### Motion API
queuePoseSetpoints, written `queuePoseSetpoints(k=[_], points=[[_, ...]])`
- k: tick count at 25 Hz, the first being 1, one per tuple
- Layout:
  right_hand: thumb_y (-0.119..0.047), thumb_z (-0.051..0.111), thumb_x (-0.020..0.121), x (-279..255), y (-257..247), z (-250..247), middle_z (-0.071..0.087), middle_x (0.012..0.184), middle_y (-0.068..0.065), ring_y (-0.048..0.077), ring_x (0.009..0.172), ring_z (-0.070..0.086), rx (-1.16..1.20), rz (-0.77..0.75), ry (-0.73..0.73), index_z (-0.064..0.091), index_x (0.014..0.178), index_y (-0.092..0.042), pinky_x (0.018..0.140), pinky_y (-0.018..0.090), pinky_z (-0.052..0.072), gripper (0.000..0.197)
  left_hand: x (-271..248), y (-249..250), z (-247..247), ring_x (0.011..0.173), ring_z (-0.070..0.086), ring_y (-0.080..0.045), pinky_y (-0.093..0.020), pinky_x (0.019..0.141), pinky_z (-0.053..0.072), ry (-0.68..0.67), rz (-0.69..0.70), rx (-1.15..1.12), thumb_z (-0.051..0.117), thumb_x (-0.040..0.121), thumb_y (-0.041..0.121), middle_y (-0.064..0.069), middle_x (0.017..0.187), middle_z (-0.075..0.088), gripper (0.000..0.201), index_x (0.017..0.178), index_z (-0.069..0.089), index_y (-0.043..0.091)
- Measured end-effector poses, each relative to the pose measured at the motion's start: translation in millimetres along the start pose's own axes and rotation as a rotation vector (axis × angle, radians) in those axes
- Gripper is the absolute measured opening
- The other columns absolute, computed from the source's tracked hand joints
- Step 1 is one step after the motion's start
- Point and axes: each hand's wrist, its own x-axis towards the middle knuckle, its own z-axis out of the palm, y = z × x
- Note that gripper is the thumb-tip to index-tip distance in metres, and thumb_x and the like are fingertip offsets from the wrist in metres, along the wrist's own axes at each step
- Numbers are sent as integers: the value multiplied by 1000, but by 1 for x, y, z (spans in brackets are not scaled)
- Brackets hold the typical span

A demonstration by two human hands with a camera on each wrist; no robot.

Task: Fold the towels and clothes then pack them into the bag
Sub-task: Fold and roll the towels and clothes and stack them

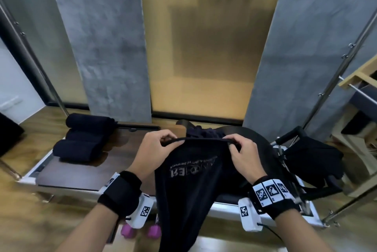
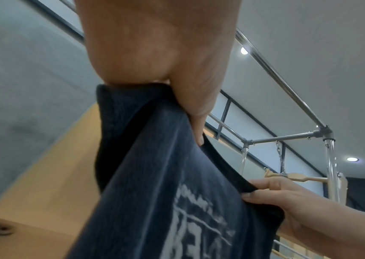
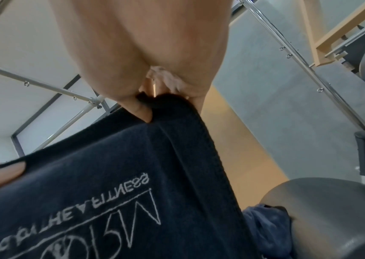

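Note:
A dark navy towel with a pale printed logo hangs in front of me, its top edge stretched level. My left hand pinches the top left corner and my right hand pinches the top right corner. The left wrist view shows the towel under my left hand, the thumb pressed on the cloth. The right wrist view shows the towel bunched between the right hand's thumb and fingers. Three rolled dark towels lie on the wooden platform at left. A black bag sits at right.
A crumpled dark cloth lies on a grey padded barrel behind the towel. Metal frame poles rise at both sides. Two pink dumbbells lie on the wooden floor near my left wrist. Wooden equipment stands at far right.

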Motion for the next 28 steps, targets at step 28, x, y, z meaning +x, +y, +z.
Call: queuePoseSetpoints(k=[28], points=[[-13, 75, 92, -59, -125, 168, 75, 70, -8, 11, 73, 71, 85, 228, 313, 73, 79, -24, 76, 33, 57, 18, -87, -182, -256, 79, 68, -11, -26, 74, 51, 273, -110, 101, 86, 87, 18, 9, 81, 74, 9, 84, 78, 21]])
